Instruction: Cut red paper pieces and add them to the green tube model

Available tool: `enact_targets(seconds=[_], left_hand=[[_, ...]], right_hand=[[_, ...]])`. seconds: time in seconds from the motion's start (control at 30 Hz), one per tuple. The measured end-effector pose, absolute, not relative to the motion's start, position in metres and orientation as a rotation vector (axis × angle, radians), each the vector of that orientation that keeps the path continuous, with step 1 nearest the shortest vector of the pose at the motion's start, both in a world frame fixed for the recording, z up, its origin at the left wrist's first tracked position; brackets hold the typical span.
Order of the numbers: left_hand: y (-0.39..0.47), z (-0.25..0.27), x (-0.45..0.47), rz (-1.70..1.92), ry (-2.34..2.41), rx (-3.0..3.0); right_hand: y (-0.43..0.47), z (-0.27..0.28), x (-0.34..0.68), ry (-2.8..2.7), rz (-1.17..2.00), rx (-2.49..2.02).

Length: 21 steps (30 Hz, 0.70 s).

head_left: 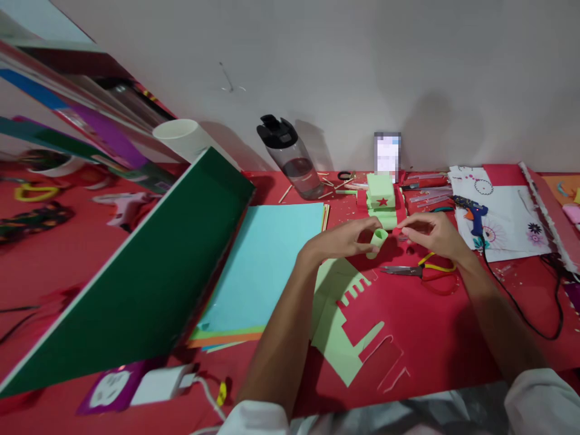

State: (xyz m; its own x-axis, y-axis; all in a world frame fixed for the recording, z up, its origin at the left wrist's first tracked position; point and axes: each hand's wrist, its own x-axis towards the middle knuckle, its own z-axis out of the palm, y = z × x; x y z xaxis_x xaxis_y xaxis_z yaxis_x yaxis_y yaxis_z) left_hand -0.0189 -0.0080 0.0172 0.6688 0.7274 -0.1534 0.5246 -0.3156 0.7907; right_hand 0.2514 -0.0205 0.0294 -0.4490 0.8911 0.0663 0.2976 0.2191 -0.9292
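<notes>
My left hand point(347, 238) is closed around a short rolled tube of light green paper point(379, 236), its open end facing up. Close to its right, my right hand point(435, 235) has thumb and forefinger pinched together. A tiny red bit shows at those fingertips, too small to make out. Just behind both hands stands a light green paper model point(381, 192) with a red star on its front and red side strips. Scissors point(403, 271) with yellow and red handles lie below my right hand. Cut light green paper point(333, 317) lies below my left hand.
A stack of coloured sheets point(276, 260) lies left, beside a leaning green board point(149, 272). A water bottle point(296, 160) and a phone point(387, 154) stand by the wall. At right, a blue glue gun point(475, 212) trails its cord over the red table point(435, 344).
</notes>
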Motion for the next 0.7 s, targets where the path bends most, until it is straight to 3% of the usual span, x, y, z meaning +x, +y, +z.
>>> enact_targets(seconds=[0.7], left_hand=[[-0.005,-0.010,0.010,0.391,0.925,2.235]], right_hand=[[-0.012,0.021,0.245,-1.631,1.428,-1.141]])
